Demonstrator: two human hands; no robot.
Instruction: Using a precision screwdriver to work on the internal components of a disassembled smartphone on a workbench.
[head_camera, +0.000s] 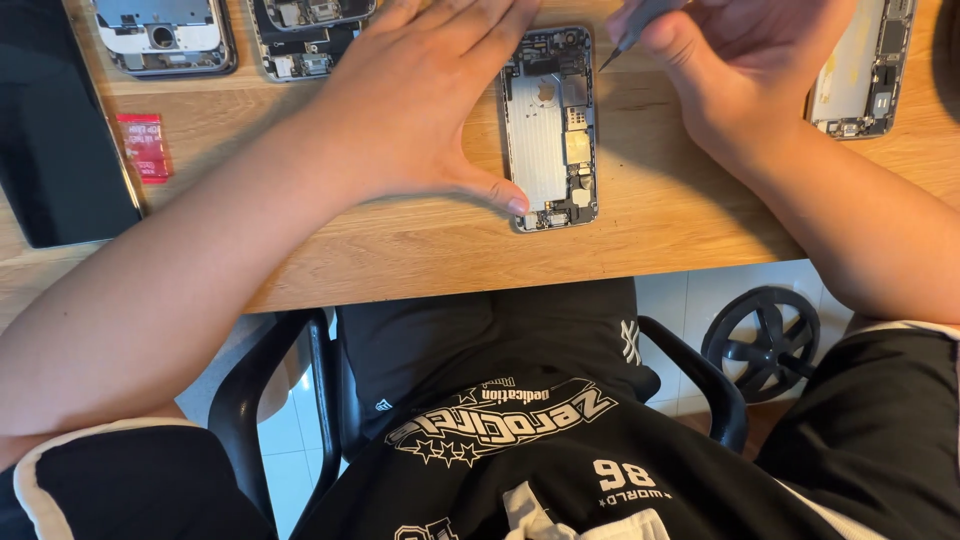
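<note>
My left hand (420, 110) lay spread, steadying the already opened phone shell (550, 128) near the table's (400, 250) front edge, while my right hand (740, 60) gripped a thin tool (625, 35) over its upper parts, still mounted.

Opened phone housing (549, 130) and a thin grey tool (630, 30)

The silver housing lies flat, lengthwise, insides up, boards and connectors exposed, near the wooden surface's front edge. The tool slants down, its tip just beside the housing's top right corner.
</note>
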